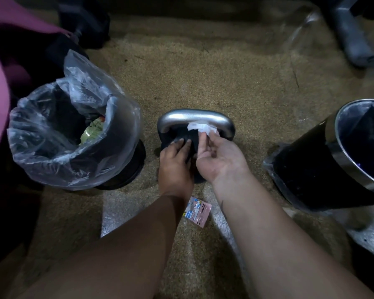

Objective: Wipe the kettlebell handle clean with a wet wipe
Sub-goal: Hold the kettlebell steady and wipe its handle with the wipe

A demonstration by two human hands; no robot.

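One kettlebell (194,119), one wet wipe (200,127), one wipe packet (197,211), two bins (117,130) (341,160) and two hands (175,160) (218,154) are showing.

The pink wipe sachet (196,212) lying on the floor (203,72) carries blue and dark printed lettering, but it is too blurred to read.

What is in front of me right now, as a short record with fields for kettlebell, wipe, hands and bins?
kettlebell: on the floor, silver handle on top, black body below
wet wipe: white, lying on the handle, right of centre
right hand: palm up, fingers pinch the wet wipe
left hand: rests flat on the kettlebell's black body
lined bin: at left, clear plastic liner
black bin: at right, shiny rim
packet: on the floor between the forearms
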